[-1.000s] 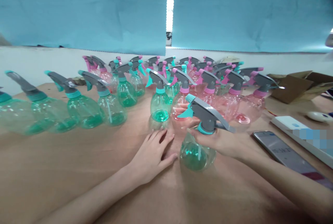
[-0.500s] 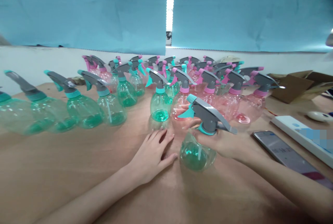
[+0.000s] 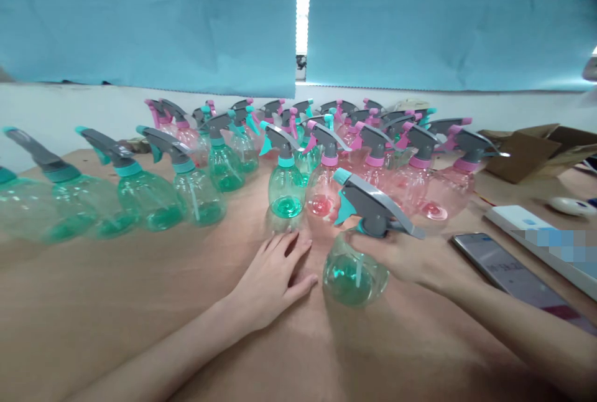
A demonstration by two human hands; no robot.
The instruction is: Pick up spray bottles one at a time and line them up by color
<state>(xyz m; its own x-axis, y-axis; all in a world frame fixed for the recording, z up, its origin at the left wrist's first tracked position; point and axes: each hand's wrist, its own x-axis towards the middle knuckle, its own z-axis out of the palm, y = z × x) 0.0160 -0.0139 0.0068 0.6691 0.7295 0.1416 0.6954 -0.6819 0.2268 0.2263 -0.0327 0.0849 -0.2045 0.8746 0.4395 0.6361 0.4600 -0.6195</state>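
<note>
My right hand (image 3: 396,254) is wrapped round the neck of a clear green spray bottle (image 3: 351,277), just under its grey and teal trigger head. The bottle stands upright on the wooden table in front of me, and its head points to the left. Part of the neck and collar is hidden by the hand. My left hand (image 3: 273,280) lies flat on the table, left of that bottle, fingers spread and nothing in them. Just beyond its fingertips stands another green spray bottle (image 3: 286,190). A pink spray bottle (image 3: 323,189) stands beside that one.
Several green spray bottles (image 3: 152,196) line the left side. More pink and green ones crowd the back, by the wall. To the right are a phone (image 3: 504,271), a white box (image 3: 517,228), a white computer mouse (image 3: 571,206) and a cardboard box (image 3: 536,153).
My right hand has shifted up slightly round the bottle's neck, covering more of the teal collar. The bottle and my left hand stay in place.
</note>
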